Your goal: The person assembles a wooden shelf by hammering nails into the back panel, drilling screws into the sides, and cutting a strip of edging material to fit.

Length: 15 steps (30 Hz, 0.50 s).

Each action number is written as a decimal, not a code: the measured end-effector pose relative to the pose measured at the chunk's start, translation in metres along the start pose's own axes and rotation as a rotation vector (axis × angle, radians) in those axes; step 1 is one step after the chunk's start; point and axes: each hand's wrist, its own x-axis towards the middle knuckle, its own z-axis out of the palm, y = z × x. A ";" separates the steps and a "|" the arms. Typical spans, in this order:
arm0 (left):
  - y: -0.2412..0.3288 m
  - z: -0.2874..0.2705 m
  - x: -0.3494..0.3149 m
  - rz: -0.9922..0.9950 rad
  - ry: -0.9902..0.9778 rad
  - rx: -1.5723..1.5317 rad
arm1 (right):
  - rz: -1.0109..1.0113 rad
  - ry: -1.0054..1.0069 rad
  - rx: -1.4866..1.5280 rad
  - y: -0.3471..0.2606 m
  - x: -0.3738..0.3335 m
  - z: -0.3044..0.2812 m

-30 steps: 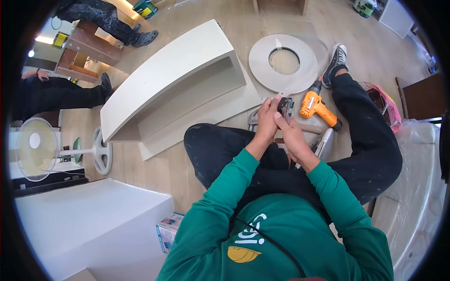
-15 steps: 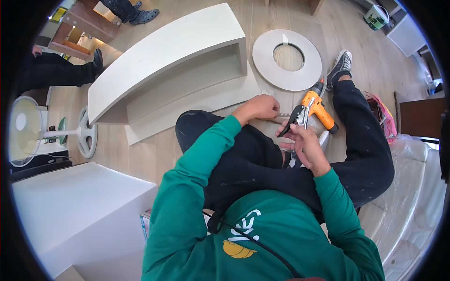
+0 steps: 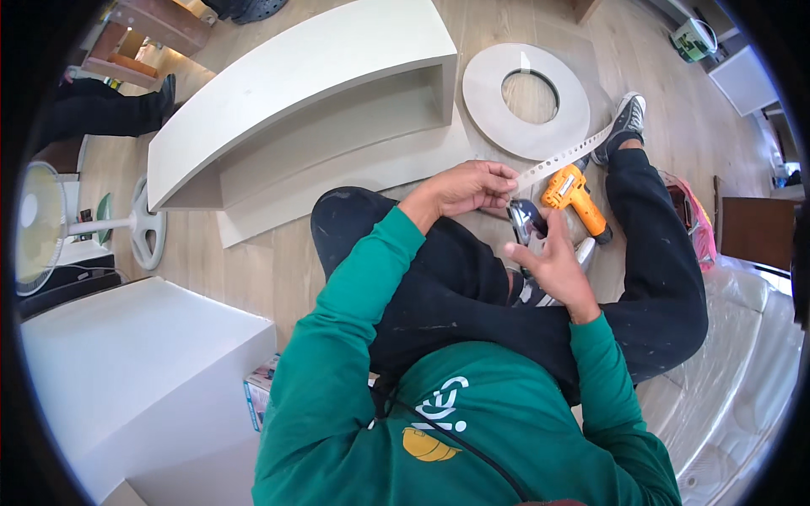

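My left hand pinches the near end of a pale strip punched with a row of round holes. From my fingers the strip runs up and right toward the shoe, past a flat coil of pale banding. My right hand holds a black-and-silver plier-like hand tool, its head close to my left fingertips and the strip's end. Part of the tool is hidden by my right hand. Just right of it, an orange cordless drill lies on the floor.
A curved white cabinet shell stands on a pale panel ahead left. A white fan and a white box-shaped unit are at the left. Plastic-wrapped padding lies right. Another person's legs show far left.
The perforated strip now stretches out from my left hand toward the right shoe. My left hand has turned, and the tool in my right hand has tilted, its head nearer my left fingers.
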 end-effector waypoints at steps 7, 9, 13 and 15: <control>-0.010 0.013 0.003 0.016 -0.070 -0.047 | 0.240 0.057 -0.126 0.007 0.006 -0.004; -0.010 0.013 0.007 0.015 -0.077 -0.068 | 0.152 0.147 -0.115 0.013 0.006 0.002; -0.008 0.018 0.000 0.005 -0.069 -0.029 | 0.396 -0.145 0.152 0.023 0.007 -0.001; -0.002 0.024 -0.005 0.016 -0.073 -0.023 | 0.573 -0.367 0.361 0.015 0.008 -0.012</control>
